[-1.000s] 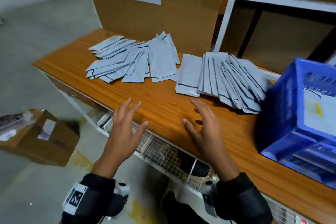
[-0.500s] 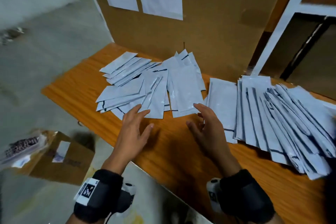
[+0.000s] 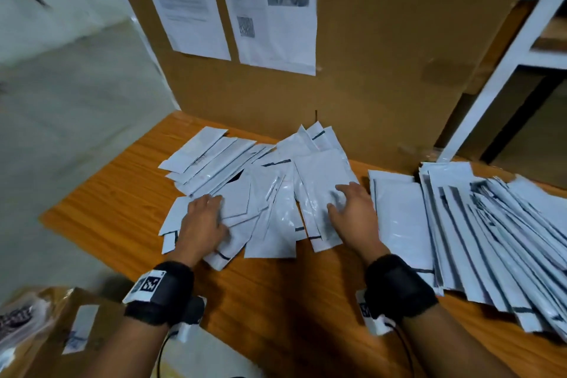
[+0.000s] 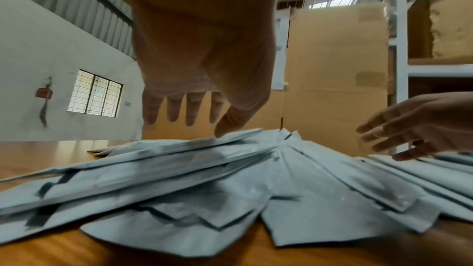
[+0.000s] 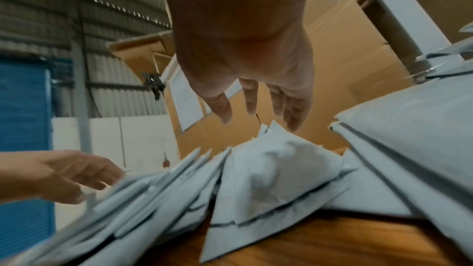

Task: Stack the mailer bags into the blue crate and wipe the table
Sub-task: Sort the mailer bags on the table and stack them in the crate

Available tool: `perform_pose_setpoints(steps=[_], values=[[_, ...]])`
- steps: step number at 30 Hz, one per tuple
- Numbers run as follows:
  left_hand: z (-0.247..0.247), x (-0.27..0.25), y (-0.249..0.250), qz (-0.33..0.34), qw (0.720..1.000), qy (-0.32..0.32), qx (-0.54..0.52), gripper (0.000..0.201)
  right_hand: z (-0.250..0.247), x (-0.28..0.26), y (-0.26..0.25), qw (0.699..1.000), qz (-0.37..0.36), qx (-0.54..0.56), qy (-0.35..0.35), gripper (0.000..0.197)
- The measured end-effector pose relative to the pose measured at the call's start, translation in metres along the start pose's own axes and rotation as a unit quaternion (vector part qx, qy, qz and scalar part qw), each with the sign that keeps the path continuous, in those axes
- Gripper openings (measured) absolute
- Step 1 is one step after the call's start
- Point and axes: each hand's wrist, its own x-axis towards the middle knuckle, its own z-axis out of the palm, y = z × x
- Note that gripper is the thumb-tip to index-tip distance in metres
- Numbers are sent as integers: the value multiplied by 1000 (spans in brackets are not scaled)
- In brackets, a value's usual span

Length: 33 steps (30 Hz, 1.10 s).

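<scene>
A fanned heap of pale grey mailer bags [image 3: 270, 190] lies on the wooden table [image 3: 107, 193] in the head view. My left hand [image 3: 204, 218] rests flat on the heap's left part, fingers straight [image 4: 176, 108], thumb touching a bag. My right hand [image 3: 352, 209] lies open on the heap's right part, its fingers [image 5: 289, 104] hovering just over the bags [image 5: 268, 169]. A second, longer row of mailer bags [image 3: 475, 233] spreads to the right. The blue crate is out of view.
A tall cardboard box [image 3: 368, 55] with printed sheets [image 3: 270, 6] stands behind the bags. White shelving [image 3: 506, 55] rises at the right. A small cardboard box [image 3: 61, 331] sits on the floor at the lower left, below the table edge.
Both hands have moved forward from the table's front edge onto the left heap of bags. The view has shifted left, and the blue crate has gone out of sight.
</scene>
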Motion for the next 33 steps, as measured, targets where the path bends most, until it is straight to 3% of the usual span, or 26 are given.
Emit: perform_pose_setpoints(steps=[3, 5, 9, 13, 17, 21, 23, 26, 30, 33], values=[[6, 21, -17, 19, 995, -92, 13, 79, 17, 15, -3, 997, 63, -42, 5, 74], [13, 31, -26, 47, 993, -104, 15, 76, 26, 21, -8, 993, 96, -69, -7, 90], [18, 49, -44, 103, 993, -31, -57, 50, 47, 23, -24, 976, 136, -167, -23, 98], [4, 54, -44, 139, 980, 54, -133, 26, 47, 21, -39, 963, 201, -180, -5, 102], [-30, 64, -37, 146, 957, 132, -211, 21, 44, 23, -40, 973, 200, -79, 87, 85], [-58, 70, -10, 119, 925, 139, -335, 17, 30, 20, -40, 975, 196, 34, 96, 38], [-62, 74, 4, 89, 920, 131, -358, 23, 25, 14, -40, 972, 199, 69, 106, 24], [-67, 72, 27, 50, 902, 82, -421, 25, 13, 2, -46, 961, 206, 126, 136, 27], [-62, 61, 56, 68, 873, 12, -482, 17, -6, -17, -46, 948, 209, 161, 179, 37], [-57, 46, 79, 95, 855, -2, -510, 36, -24, -41, -39, 942, 199, 173, 206, 38]])
